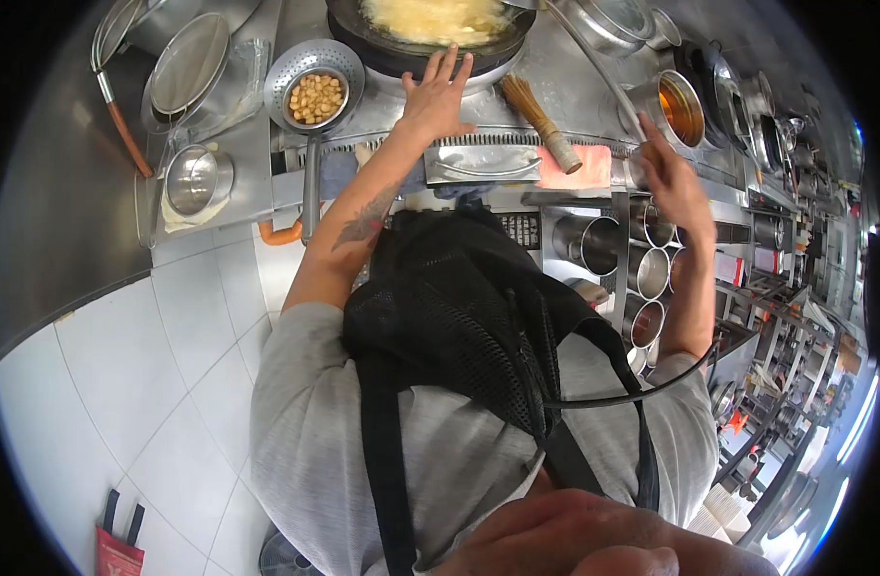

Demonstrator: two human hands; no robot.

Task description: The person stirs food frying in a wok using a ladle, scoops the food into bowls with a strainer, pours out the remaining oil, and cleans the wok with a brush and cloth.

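A dark wok (430,61) at the top centre holds bubbling yellow liquid or food. My left hand (438,104) is spread open at the wok's near rim, holding nothing; whether its fingertips touch the rim I cannot tell. At the right, my right hand (672,182) is closed around the handle of a long-handled metal cooking tool (598,65). The tool slants up and left to the wok, its head mostly cut off by the top edge. A bamboo wok brush (541,120) lies between my hands.
Left of the wok, a perforated strainer (313,56) carries a bowl of light brown chunks (315,98). Further left are mesh sieves (190,79) and a small metal bowl (198,180). A pot of amber liquid (680,108) stands at right. A pink cloth (576,166) lies along the front edge.
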